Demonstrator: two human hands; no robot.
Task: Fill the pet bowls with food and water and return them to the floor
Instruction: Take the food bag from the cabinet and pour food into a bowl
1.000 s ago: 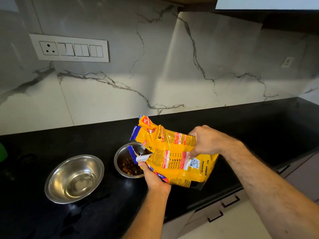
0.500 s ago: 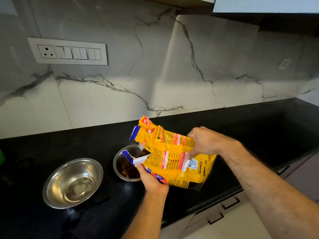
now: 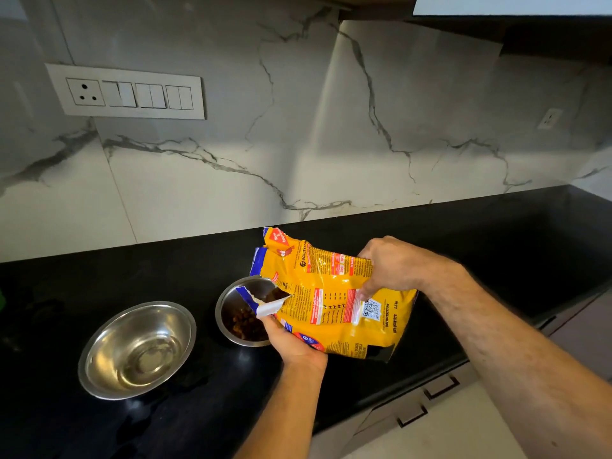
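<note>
Two steel bowls stand on the black counter (image 3: 496,246). The larger bowl (image 3: 136,351) on the left holds a little clear water. The smaller bowl (image 3: 238,309) to its right has brown kibble (image 3: 243,324) in the bottom. A yellow pet food bag (image 3: 328,299) lies tilted on its side with its torn open corner over the small bowl. My left hand (image 3: 291,342) grips the bag's lower edge near the torn mouth. My right hand (image 3: 390,266) grips the bag's upper side near its base.
A marble backsplash rises behind the counter, with a switch and socket panel (image 3: 127,92) on the upper left and a small socket (image 3: 549,118) far right. Drawer fronts with dark handles (image 3: 442,387) sit below the counter's front edge. Something green (image 3: 1,298) shows at the far left.
Both hands keep their hold on the bag, which stays tilted over the small bowl and has shifted only slightly. The view has drifted a little.
</note>
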